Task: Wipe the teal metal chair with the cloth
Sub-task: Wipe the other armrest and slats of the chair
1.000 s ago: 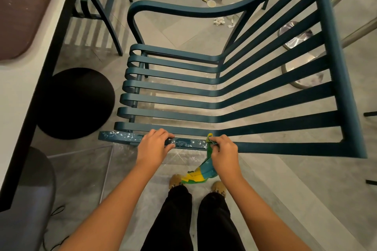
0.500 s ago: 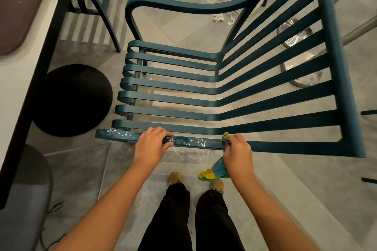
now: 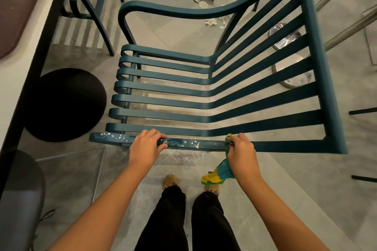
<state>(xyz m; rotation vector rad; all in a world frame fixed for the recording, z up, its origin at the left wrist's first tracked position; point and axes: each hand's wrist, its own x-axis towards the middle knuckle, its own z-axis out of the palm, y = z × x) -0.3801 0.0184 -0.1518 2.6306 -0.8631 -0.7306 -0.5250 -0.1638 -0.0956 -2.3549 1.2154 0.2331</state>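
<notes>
Standing side-on to the teal metal chair (image 3: 183, 116), shoes (image 3: 170, 180) just short of its near armrest (image 3: 208, 145). Right hand (image 3: 241, 152) has fingers curled over that rail, pinching the cloth (image 3: 221, 171) against its top; a bit of the cloth pokes out at the fingertips and the green-and-yellow tail hangs off the near side, above our right shoe. Change over the last second: right hand and cloth slid along the armrest toward the backrest end, so the gap to the left hand (image 3: 145, 144) is wider. Left hand hasn't moved: fingers wrapped over the rail, thumb on the near face, bracing the chair. White flecks (image 3: 183, 143) still show on the stretch between the hands, which the cloth just crossed, so we judge they're dried on and one pass isn't lifting them; that section needs rework with more pressure. More flecks run from the left hand out to the armrest's front tip, and we judge those unwiped. Past the right hand the rail looks dark and clean up to the backrest corner. Further out, the seat slats, back slats and far armrest (image 3: 173, 9) have no cloth on them, so most of the job remains. Beyond, litter (image 3: 211, 22) on the floor.
</notes>
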